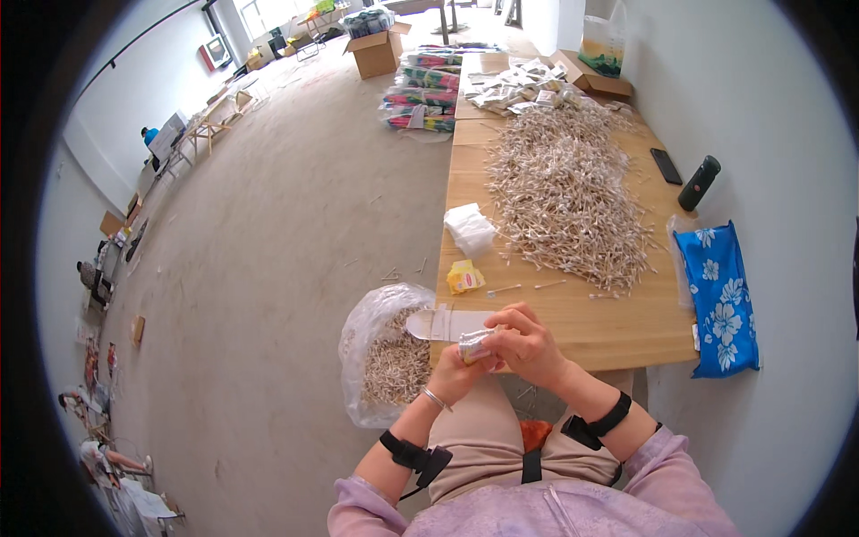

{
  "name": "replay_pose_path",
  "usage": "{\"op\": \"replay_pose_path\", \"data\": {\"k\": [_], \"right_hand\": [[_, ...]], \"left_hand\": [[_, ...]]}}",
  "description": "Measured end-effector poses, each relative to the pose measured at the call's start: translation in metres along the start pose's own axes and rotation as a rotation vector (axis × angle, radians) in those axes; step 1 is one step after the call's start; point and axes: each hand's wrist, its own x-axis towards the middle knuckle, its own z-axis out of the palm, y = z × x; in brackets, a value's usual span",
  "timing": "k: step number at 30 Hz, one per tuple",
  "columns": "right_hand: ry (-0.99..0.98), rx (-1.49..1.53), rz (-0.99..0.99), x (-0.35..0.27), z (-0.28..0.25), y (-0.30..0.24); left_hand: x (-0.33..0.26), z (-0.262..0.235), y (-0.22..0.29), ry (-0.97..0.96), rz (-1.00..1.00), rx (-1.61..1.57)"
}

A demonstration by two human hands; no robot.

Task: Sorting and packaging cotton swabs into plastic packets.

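Close in front of me, at the table's near edge, both my hands meet on a small shiny clear plastic packet [474, 344] with something pale inside. My left hand [455, 374] wraps around its lower part. The fingers of my right hand [523, 342] pinch its upper end. Just beyond my hands a flat white strip [461, 324] with a rounded end juts past the table's left edge. Farther up lie small yellow cards [463, 278], a stack of clear plastic bags [470, 230] and a few loose cotton swabs [549, 285]. A large heap of cotton swabs [573, 188] covers the table's middle.
Filled packets [519, 87] lie at the wooden table's [617, 338] far end near a cardboard box [595, 79]. On the right are a phone [666, 166], a dark bottle [700, 183] and a blue floral pouch [723, 304]. A plastic bag of swabs [358, 358] stands lower left.
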Motion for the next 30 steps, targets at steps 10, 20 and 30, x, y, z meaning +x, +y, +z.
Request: {"op": "replay_pose_path", "data": {"k": [10,20,30], "right_hand": [[-0.031,0.295,0.239,-0.001,-0.007,0.006],[-0.136,0.591,0.577,-0.026,0.003,0.03],[0.079,0.254,0.476,-0.049,0.029,0.056]], "left_hand": [[0.003,-0.005,-0.019,-0.025,0.008,0.096],[0.023,-0.003,-0.044,-0.115,0.01,0.138],[0.047,0.01,-0.067,0.313,0.042,-0.035]]}}
